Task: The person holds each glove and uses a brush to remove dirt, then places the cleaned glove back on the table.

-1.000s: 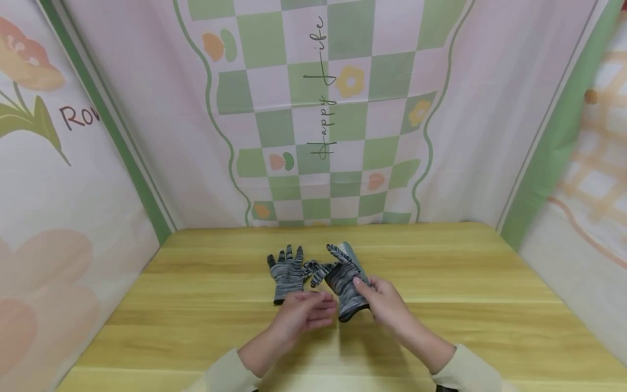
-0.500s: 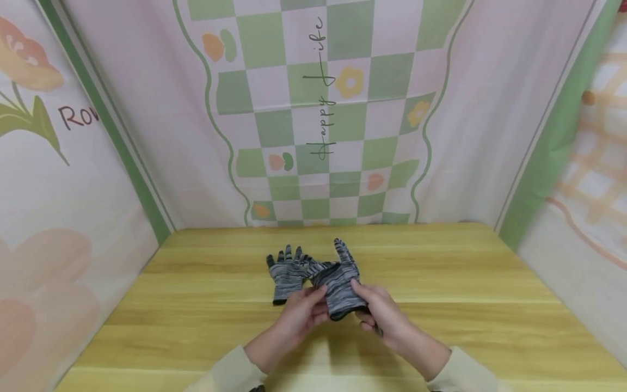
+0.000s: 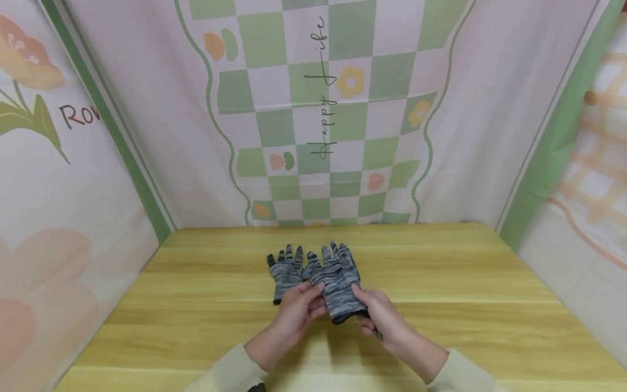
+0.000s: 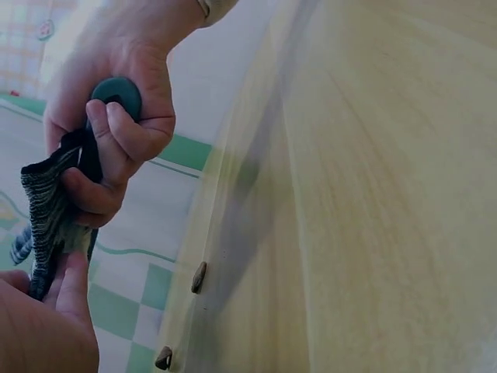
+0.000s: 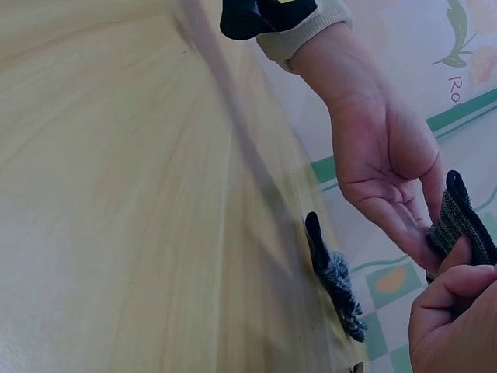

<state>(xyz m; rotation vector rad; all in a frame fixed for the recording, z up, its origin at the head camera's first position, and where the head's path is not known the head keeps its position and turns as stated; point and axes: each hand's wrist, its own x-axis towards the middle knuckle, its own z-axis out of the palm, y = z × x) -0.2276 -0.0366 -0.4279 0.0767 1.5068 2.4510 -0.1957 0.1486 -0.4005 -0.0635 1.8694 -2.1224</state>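
Observation:
A grey-and-black knitted glove (image 3: 338, 288) is held up over the table, palm area flat to the head camera, fingers pointing away and black cuff towards me. My left hand (image 3: 296, 307) pinches its left edge between thumb and fingers. My right hand (image 3: 387, 313) pinches the right side near the cuff. Under the glove, the right fingers also curl round a dark green brush handle (image 4: 118, 97), its round end showing in the left wrist view; its head is hidden behind the glove. A matching second glove (image 3: 286, 279) lies on the table just left of the held one.
The wooden table (image 3: 196, 305) has fabric walls on three sides, the back one a checked curtain (image 3: 313, 130). Small brown pieces (image 4: 199, 277) show on the tabletop in the left wrist view; what they are I cannot tell.
My left hand has come in from beside the glove and taken its edge. The bunched glove fingers have spread out flat. The brush, visible along the glove's right side before, is now mostly hidden beneath it.

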